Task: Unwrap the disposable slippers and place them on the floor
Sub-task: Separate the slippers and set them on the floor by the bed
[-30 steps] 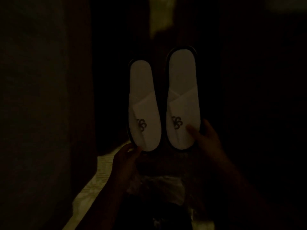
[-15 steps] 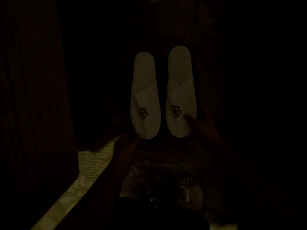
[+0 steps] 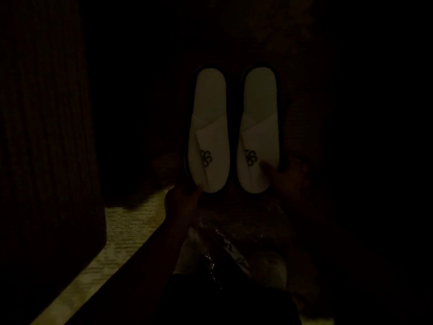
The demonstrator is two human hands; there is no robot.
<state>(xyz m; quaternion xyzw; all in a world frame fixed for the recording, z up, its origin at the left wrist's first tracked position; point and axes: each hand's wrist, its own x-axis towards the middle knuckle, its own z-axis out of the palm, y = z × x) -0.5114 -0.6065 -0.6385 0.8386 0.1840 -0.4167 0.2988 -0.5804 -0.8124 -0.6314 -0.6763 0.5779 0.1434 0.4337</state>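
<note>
The scene is very dark. Two white disposable slippers with dark rims and a dark logo lie side by side, toes toward me: the left slipper [image 3: 209, 130] and the right slipper [image 3: 259, 127]. My left hand [image 3: 181, 202] pinches the toe end of the left slipper. My right hand [image 3: 287, 174] holds the toe side of the right slipper, thumb on its top. Whether the slippers rest on the dark floor or hang just above it, I cannot tell. Crumpled clear plastic wrapping [image 3: 225, 252] lies below my hands, near my body.
A dark ribbed wall or furniture panel [image 3: 46, 137] rises at the left. A lit strip of pale floor [image 3: 121, 235] runs diagonally at lower left. Everything to the right and at the top is in deep shadow.
The slippers, held in both hands, now lie parallel with heels level instead of staggered, and sit slightly higher in view. The scene has darkened and the camera has tilted further down.
</note>
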